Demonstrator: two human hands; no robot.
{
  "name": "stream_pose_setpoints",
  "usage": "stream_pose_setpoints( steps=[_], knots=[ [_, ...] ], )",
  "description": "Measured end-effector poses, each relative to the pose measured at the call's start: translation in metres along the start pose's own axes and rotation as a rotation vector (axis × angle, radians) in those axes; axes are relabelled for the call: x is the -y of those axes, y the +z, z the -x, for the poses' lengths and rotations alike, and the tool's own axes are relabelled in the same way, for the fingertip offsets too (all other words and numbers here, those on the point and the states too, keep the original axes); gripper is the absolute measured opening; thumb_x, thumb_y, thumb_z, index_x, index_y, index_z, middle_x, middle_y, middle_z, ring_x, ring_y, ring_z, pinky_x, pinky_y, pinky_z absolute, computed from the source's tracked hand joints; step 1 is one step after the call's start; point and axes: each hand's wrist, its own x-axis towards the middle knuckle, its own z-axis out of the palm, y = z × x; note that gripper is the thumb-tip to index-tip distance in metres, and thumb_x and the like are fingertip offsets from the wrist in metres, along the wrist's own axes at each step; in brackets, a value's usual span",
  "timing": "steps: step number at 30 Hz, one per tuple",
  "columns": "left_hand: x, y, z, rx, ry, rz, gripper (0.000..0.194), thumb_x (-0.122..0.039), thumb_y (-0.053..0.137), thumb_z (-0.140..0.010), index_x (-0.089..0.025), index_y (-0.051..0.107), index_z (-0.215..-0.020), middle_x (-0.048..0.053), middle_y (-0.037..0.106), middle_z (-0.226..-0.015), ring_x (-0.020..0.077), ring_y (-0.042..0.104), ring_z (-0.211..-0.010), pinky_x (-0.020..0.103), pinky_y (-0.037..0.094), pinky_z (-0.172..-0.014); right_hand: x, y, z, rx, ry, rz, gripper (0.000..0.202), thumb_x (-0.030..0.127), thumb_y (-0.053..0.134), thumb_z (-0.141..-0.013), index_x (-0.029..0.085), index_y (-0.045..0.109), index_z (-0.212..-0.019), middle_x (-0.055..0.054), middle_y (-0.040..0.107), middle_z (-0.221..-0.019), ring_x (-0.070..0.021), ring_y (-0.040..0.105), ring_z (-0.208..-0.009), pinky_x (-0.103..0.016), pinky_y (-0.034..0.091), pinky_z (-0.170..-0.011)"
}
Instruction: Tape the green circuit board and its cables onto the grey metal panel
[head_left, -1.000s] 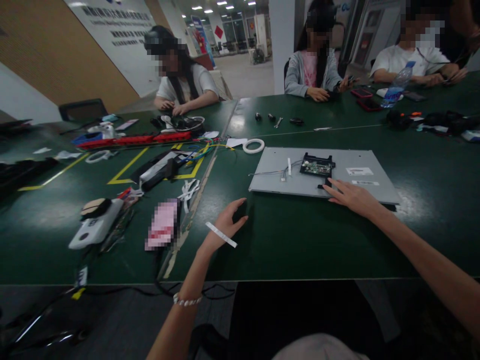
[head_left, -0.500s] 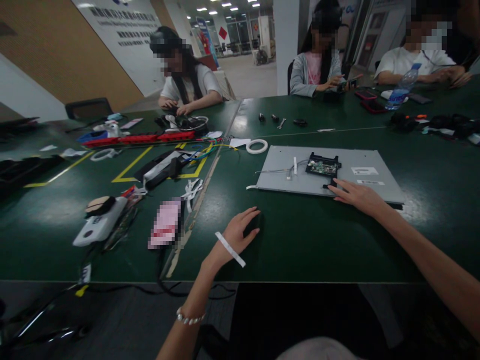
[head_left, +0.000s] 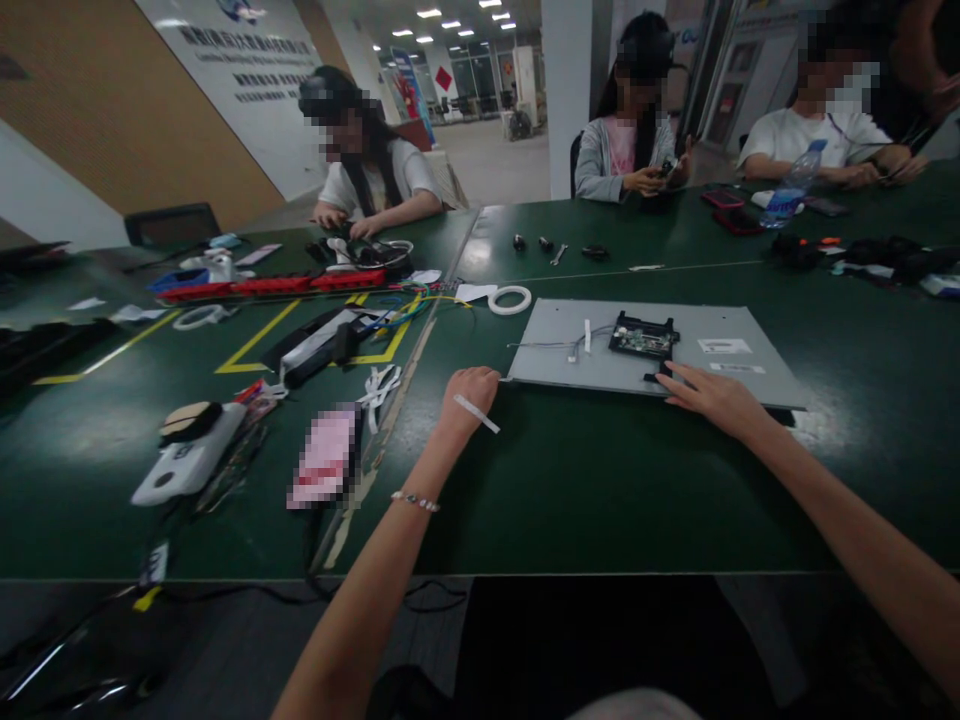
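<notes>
A flat grey display panel [head_left: 559,350] lies back-up on the green table. On it are a black bracket with a circuit board [head_left: 643,335], thin cables [head_left: 551,345] and white labels [head_left: 726,346]. My left hand [head_left: 475,390] is closed at the panel's front left corner, fingers pinched on the end of a white tape strip [head_left: 508,379] there. Another piece of white tape [head_left: 477,412] is stuck across the back of this hand. My right hand [head_left: 709,398] lies with fingers stretched out over the panel's front edge, by the lower end of the black bracket.
Behind the panel sits a tape roll [head_left: 510,299], with a small wrench [head_left: 559,250] farther back. To the left are a pink-screened device [head_left: 326,455], a white device [head_left: 187,455] and a black part [head_left: 322,345]. Several people sit across the table; a water bottle [head_left: 793,187] stands at right.
My left hand has moved forward from the table to the panel's front left corner, and its fingers have closed on the tape end. My right hand stays at the front edge.
</notes>
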Motion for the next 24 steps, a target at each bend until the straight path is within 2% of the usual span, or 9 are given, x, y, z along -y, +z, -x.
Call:
stream_pose_setpoints(
  steps=[4, 9, 12, 15, 18, 20, 22, 24],
  knots=[
    [0.008, 0.003, 0.007, -0.020, -0.001, 0.074, 0.022, -0.021, 0.047, -0.085, -0.017, 0.069, -0.085, 0.013, 0.070, -0.092, 0.0241, 0.065, -0.090, 0.035, 0.048, -0.083, 0.002, -0.004, -0.001, 0.010, 0.012, -0.041, 0.044, 0.036, 0.039, -0.097, 0.019, 0.046, -0.137, -0.016, 0.040, -0.141, -0.0335, 0.051, -0.118, -0.050, 0.053, -0.084],
    [0.024, -0.002, 0.040, -0.034, 0.016, 0.190, 0.028, -0.029, 0.046, -0.087, -0.023, 0.071, -0.095, 0.009, 0.071, -0.099, 0.0248, 0.066, -0.088, 0.036, 0.049, -0.081, 0.003, -0.002, 0.001, 0.014, 0.018, -0.108, 0.043, 0.035, 0.041, -0.096, 0.021, 0.047, -0.137, -0.016, 0.039, -0.142, -0.0351, 0.049, -0.120, -0.053, 0.052, -0.085],
    [0.033, -0.011, 0.061, -0.068, -0.059, 0.391, 0.026, -0.036, 0.051, -0.085, -0.024, 0.072, -0.094, 0.007, 0.072, -0.097, 0.0237, 0.067, -0.087, 0.035, 0.050, -0.081, 0.004, -0.003, 0.005, 0.014, 0.010, -0.136, 0.042, 0.034, 0.042, -0.096, 0.023, 0.048, -0.135, -0.014, 0.040, -0.141, -0.0347, 0.050, -0.120, -0.053, 0.052, -0.084],
    [0.032, -0.019, 0.069, -0.070, -0.161, 0.700, 0.029, -0.044, 0.057, -0.081, -0.021, 0.072, -0.092, 0.006, 0.073, -0.090, 0.0226, 0.068, -0.083, 0.035, 0.052, -0.078, 0.006, -0.007, 0.014, 0.027, -0.023, -0.124, 0.042, 0.029, 0.044, -0.094, 0.024, 0.047, -0.136, -0.013, 0.040, -0.142, -0.0336, 0.051, -0.119, -0.050, 0.054, -0.080],
    [0.018, -0.019, 0.060, -0.094, -0.254, 0.995, 0.034, -0.047, 0.061, -0.078, -0.018, 0.072, -0.093, 0.009, 0.073, -0.093, 0.0231, 0.067, -0.088, 0.034, 0.052, -0.078, 0.010, -0.011, 0.028, 0.063, -0.042, -0.079, 0.050, 0.011, 0.037, -0.091, 0.026, 0.044, -0.138, -0.009, 0.041, -0.142, -0.0279, 0.057, -0.112, -0.042, 0.057, -0.075],
    [0.002, -0.015, 0.045, -0.148, -0.316, 1.168, 0.035, -0.046, 0.064, -0.075, -0.017, 0.070, -0.094, 0.010, 0.071, -0.102, 0.0234, 0.064, -0.097, 0.034, 0.051, -0.081, 0.012, -0.014, 0.037, 0.077, -0.005, -0.066, 0.054, 0.008, 0.033, -0.089, 0.026, 0.043, -0.139, -0.006, 0.043, -0.141, -0.0248, 0.059, -0.107, -0.038, 0.057, -0.074],
    [-0.015, -0.006, 0.026, -0.198, -0.371, 1.306, 0.034, -0.043, 0.067, -0.072, -0.017, 0.068, -0.095, 0.010, 0.068, -0.107, 0.0229, 0.062, -0.099, 0.033, 0.049, -0.081, 0.011, -0.017, 0.043, 0.067, 0.084, -0.079, 0.048, 0.017, 0.034, -0.092, 0.026, 0.045, -0.138, -0.005, 0.044, -0.140, -0.0248, 0.059, -0.107, -0.039, 0.056, -0.077],
    [-0.028, 0.005, 0.005, -0.209, -0.386, 1.335, 0.033, -0.038, 0.068, -0.069, -0.018, 0.066, -0.096, 0.007, 0.067, -0.105, 0.0206, 0.061, -0.098, 0.030, 0.047, -0.080, 0.002, -0.017, 0.049, 0.032, 0.218, -0.106, 0.044, 0.030, 0.036, -0.094, 0.023, 0.046, -0.137, -0.006, 0.045, -0.139, -0.0258, 0.056, -0.113, -0.041, 0.053, -0.085]
  ],
)
